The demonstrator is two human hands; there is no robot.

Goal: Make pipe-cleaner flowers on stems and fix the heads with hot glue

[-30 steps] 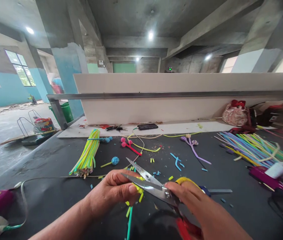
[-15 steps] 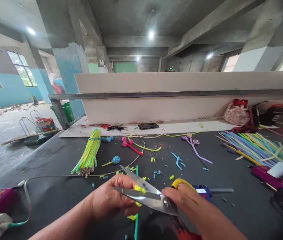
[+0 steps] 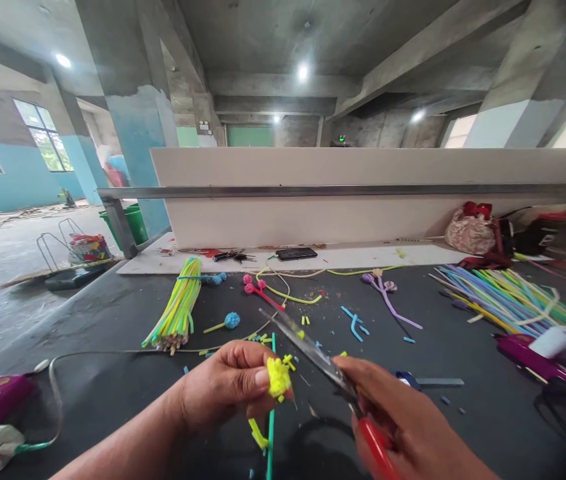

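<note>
My left hand (image 3: pixel 230 387) pinches a bright yellow fuzzy pipe-cleaner ball (image 3: pixel 279 379) between thumb and fingers. Small yellow scraps hang just beside it, some apparently in the air. Scissors (image 3: pixel 320 353) with a red handle are gripped in my right hand (image 3: pixel 397 413). Their blades look closed and point up and left, to the right of the ball and apart from it. Below my left hand, a green pipe cleaner (image 3: pixel 271 427) lies on the black table, with a bent yellow piece (image 3: pixel 257 433) beside it.
A bundle of yellow-green pipe cleaners (image 3: pixel 177 303) lies at left, a mixed bundle (image 3: pixel 503 293) at right. Between them are a blue ball on a stem (image 3: pixel 231 321), a red piece (image 3: pixel 261 291), a purple piece (image 3: pixel 385 297). Purple glue guns (image 3: pixel 543 360) and a cable (image 3: pixel 113 352) lie about.
The scissors have moved away from the yellow ball, and their blades have gone from open to closed. Yellow scraps have come loose around the ball. My left hand has barely moved.
</note>
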